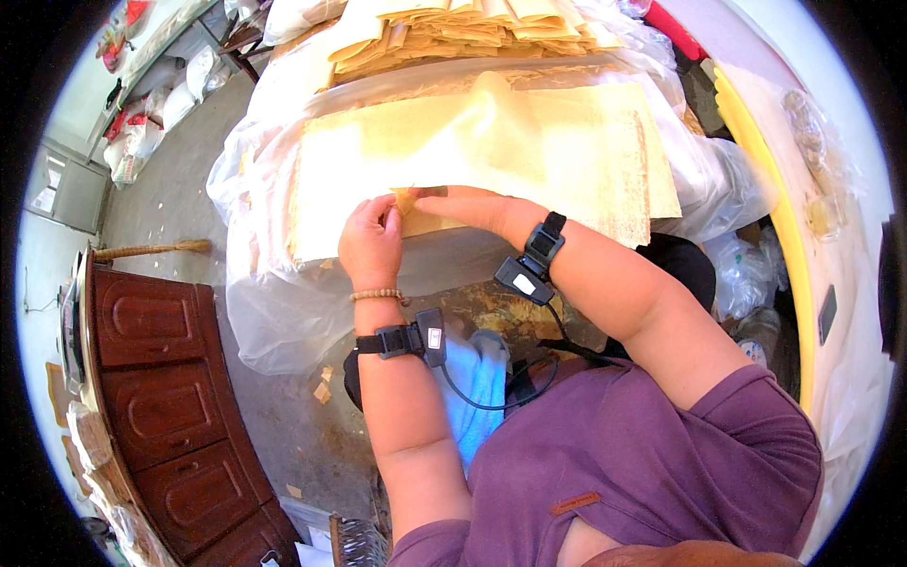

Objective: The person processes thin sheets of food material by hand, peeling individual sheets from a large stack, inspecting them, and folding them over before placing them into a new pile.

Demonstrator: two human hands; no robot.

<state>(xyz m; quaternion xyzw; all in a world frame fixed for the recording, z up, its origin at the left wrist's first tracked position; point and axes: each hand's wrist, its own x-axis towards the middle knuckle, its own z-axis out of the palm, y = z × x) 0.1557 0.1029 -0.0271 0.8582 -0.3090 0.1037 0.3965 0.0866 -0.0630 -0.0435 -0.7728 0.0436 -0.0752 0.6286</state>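
Observation:
A stack of thin yellow sheets (595, 163) lies before me on a plastic-covered support. The top sheet (496, 120) bulges upward in the middle, and bright sun washes out part of it. At its near edge, my left hand (372, 237) pinches a small folded flap (405, 200) of sheet between thumb and curled fingers. My right hand (471, 205) lies close to the right of that flap, its thumb pointing left. The sheet's edge hides part of the right fingers, so their grip is unclear.
Folded yellow sheets (482, 32) are piled at the back. Clear plastic film (283, 326) drapes toward the floor. A reddish-brown wooden cabinet (163, 383) stands left, near a broom (152, 249). On the right, a phone-like dark object (827, 315) rests on a pale surface beyond a yellow edge (786, 234).

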